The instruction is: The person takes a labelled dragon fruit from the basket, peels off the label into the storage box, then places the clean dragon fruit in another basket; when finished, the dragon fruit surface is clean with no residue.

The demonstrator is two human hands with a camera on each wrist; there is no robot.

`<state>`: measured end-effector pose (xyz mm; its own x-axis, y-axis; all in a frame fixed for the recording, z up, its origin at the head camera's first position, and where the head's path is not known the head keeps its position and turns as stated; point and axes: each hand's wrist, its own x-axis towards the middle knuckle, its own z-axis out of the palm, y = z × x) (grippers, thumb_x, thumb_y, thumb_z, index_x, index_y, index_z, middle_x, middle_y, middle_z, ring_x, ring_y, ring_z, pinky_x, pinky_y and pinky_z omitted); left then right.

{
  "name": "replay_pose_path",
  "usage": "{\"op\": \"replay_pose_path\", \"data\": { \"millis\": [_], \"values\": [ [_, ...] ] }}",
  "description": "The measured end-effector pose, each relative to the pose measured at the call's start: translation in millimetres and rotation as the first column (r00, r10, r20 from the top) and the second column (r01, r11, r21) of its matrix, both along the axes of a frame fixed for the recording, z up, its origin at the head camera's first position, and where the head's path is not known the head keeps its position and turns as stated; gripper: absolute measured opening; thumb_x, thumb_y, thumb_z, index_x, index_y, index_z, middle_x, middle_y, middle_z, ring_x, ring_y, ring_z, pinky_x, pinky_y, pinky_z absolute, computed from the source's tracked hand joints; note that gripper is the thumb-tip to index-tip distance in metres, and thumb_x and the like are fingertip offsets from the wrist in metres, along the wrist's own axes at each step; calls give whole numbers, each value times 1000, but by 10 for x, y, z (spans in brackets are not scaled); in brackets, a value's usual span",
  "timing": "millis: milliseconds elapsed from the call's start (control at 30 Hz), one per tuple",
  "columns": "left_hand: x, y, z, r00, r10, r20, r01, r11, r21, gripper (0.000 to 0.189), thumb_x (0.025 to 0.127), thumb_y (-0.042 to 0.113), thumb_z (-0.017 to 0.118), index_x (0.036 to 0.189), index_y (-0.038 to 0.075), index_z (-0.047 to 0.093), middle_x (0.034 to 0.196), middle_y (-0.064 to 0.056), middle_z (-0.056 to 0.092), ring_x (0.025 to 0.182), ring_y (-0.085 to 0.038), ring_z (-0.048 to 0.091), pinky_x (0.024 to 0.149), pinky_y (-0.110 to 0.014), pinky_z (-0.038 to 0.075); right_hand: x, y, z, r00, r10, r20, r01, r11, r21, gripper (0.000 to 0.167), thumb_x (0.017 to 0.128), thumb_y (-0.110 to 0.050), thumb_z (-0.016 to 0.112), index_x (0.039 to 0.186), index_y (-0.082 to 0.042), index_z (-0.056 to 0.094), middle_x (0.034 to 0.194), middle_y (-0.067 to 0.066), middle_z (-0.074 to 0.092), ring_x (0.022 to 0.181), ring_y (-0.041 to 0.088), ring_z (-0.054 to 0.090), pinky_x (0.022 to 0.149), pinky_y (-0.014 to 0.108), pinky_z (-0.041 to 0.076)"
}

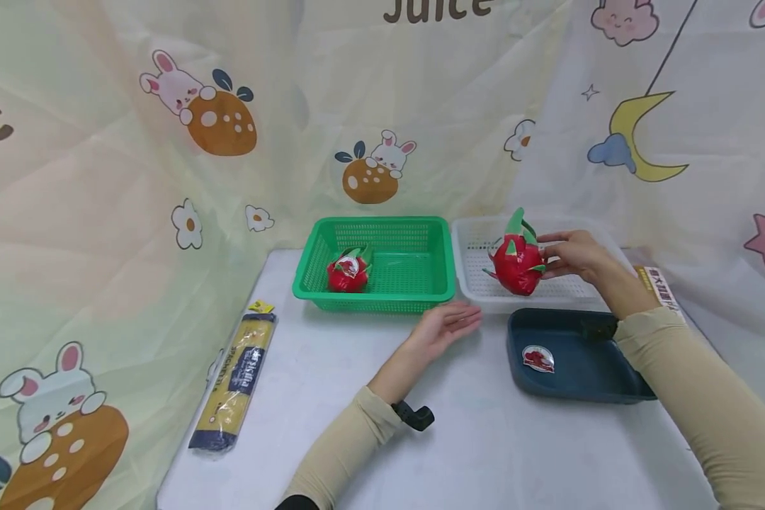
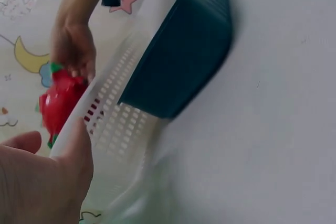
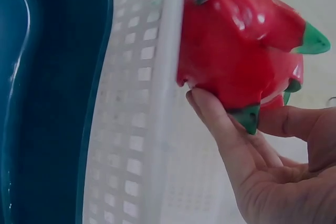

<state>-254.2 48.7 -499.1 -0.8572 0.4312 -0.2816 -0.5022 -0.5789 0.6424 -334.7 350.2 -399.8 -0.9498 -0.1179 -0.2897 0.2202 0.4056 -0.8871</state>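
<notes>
Right hand [image 1: 574, 256] pinches red dragon fruit [image 1: 518, 266] at white basket [image 1: 469, 269] | left hand [image 1: 443, 330] extended, holding nothing | risk: glossy skin could slip from fingertips

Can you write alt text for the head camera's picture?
A person's right-hand grip holds a glossy red dragon fruit at a white basket, while the left-hand grip is near a green basket holding a second dragon fruit. A dark blue tray sits in front of the white basket; a spaghetti packet lies at the left.
</notes>
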Motion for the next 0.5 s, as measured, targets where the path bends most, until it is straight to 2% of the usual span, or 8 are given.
{"op": "replay_pose_path", "data": {
  "millis": [133, 333, 500],
  "values": [
    [-6, 58, 0, 1000, 27, 0, -27, 1000, 14, 38, 104, 1, 54, 139, -12, 53, 139, -32, 60, 137, -42, 54, 115, -47, 46, -135, -77, -77, 1000, 2, 18, -1, 1000, -14, 62, 107, -8, 54, 160, 9, 26, 145, 43, 43, 90, 29, 77, 78, 41, 65],
    [-35, 91, 10, 997, 74, 31, -76, 995, 71, 44, 105, 2, 55, 147, -10, 49, 137, -26, 62, 136, -39, 56, 114, -44, 48, -281, -171, -164, 1000, -12, 26, 12, 1000, 3, 58, 107, -6, 51, 159, 10, 29, 143, 42, 46, 87, 28, 77, 75, 41, 66],
    [-64, 120, -6, 995, 86, 52, -91, 991, 101, 49, 104, 0, 56, 151, -9, 44, 138, -26, 62, 135, -39, 57, 113, -44, 49, -359, -261, -215, 999, -8, 42, 6, 999, 45, 56, 107, -5, 50, 157, 10, 32, 144, 42, 46, 90, 33, 77, 83, 48, 64]
  ]
}}
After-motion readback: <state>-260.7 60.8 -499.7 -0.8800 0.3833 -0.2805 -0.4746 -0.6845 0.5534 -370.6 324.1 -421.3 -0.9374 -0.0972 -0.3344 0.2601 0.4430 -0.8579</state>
